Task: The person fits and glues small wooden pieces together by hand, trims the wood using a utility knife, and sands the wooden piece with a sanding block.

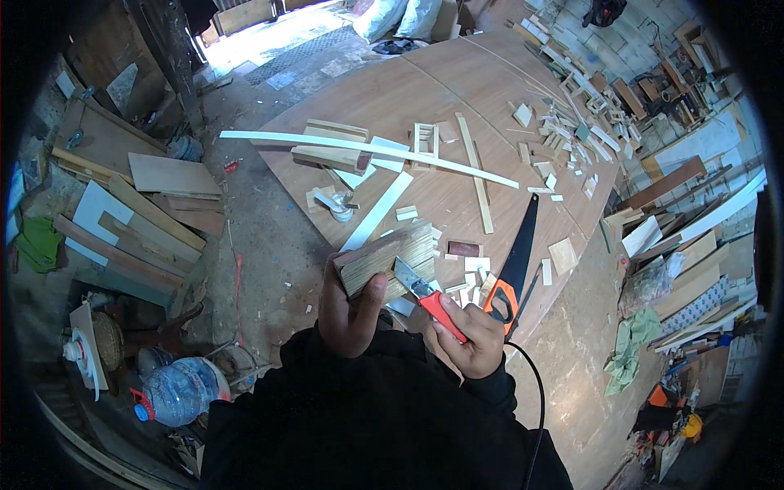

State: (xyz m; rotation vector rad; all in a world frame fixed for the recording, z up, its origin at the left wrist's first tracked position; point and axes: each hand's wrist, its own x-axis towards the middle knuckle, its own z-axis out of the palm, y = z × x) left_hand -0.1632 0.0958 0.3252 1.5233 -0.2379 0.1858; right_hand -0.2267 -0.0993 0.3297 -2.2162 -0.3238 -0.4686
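My left hand (349, 317) is closed around one end of a block of pale, grained wood (390, 255), its thumb pressed on the near face. In my right hand (474, 339) is a red-handled utility knife (441, 314), gripped along the handle. Its metal blade end lies against the near face of the block, right of my left thumb; whether it cuts in cannot be made out. Just right of my right hand, a handsaw (518, 257) with an orange and black handle rests at the table's edge.
On the brown table (392, 94) lie a long white strip (449, 165), a wooden channel piece (333, 143), a small wooden frame (425, 140), a small white tub (340, 212) and several offcuts. Boards (143, 216) lean at left, near a large water bottle (181, 392). A black cable (539, 392) hangs beside me.
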